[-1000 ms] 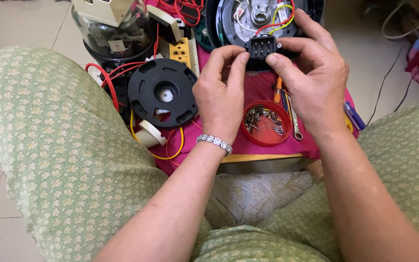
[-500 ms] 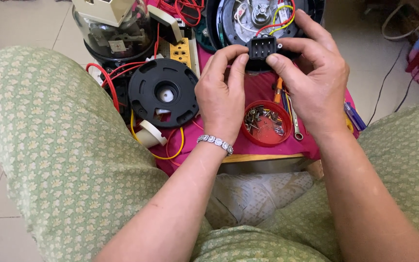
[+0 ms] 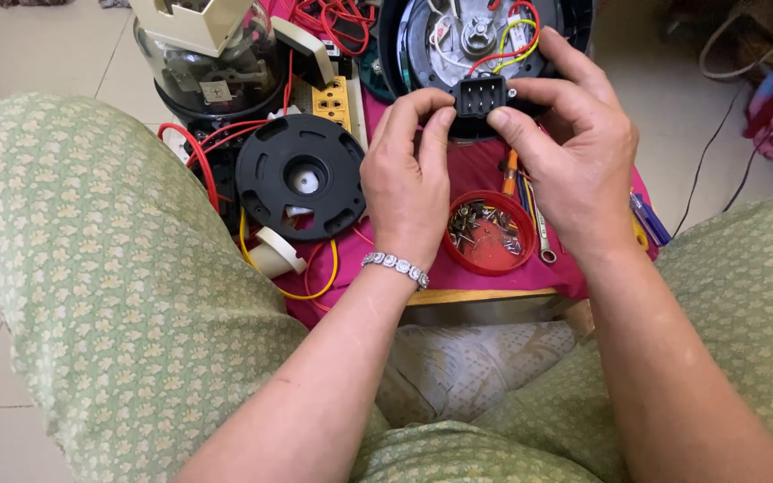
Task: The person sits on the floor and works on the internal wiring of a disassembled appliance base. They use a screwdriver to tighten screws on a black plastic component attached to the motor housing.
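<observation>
Across the lower frame, two knees in pale green patterned trousers (image 3: 109,295), spread either side of a low bench (image 3: 485,295) draped in a magenta cloth (image 3: 476,174). At the top centre, a round dark appliance base (image 3: 494,36) lying open, with a metal plate and red and yellow wires inside. At the upper left, a clear jar with a cream housing (image 3: 212,54), standing just behind a yellow power strip (image 3: 333,98). Left of centre, a flat black disc (image 3: 301,174) with a white hub, resting on loose red and yellow cable (image 3: 315,277). Near the middle, the left hand (image 3: 409,174), a beaded bracelet (image 3: 395,266) at the wrist, thumb and forefinger pinching the left edge of a small black plug socket (image 3: 480,94). Opposite it, the right hand (image 3: 574,152), thumb pressed to the socket's lower right corner, fingers curled over the rim of the base behind. Socket held between both hands at the near edge of the appliance base, upper centre of the frame; hard to tell whether seated in the rim or just clear of it. Below the hands, a shallow red dish (image 3: 489,233) of screws and small metal parts. Just right of the dish, a slim metal spanner (image 3: 540,228), an orange-handled tool (image 3: 510,170) partly hidden beside it, and blue-handled tools (image 3: 650,219) at the cloth's right edge.
</observation>
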